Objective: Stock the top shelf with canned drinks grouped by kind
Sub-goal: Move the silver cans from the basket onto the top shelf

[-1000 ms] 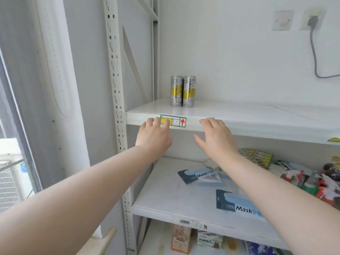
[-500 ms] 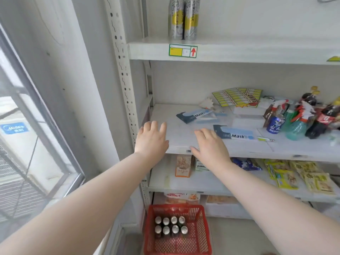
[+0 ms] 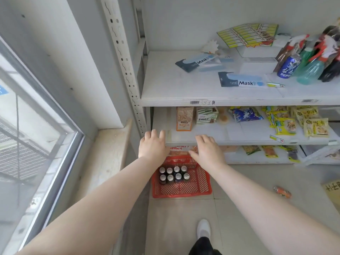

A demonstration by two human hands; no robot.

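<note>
Our left hand (image 3: 152, 146) and right hand (image 3: 207, 150) drop from the top shelf to above the red basket (image 3: 184, 189), fingers (image 3: 161, 134) open, cans (image 3: 173, 174) next.

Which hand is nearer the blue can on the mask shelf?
Right. The right hand is below-left of the blue can; the left hand lies further left.

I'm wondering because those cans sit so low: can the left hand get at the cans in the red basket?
Probably yes. The red basket is open-topped, nothing covers the cans, and the left hand hangs open and empty higher up. It would likely need to reach lower.
</note>
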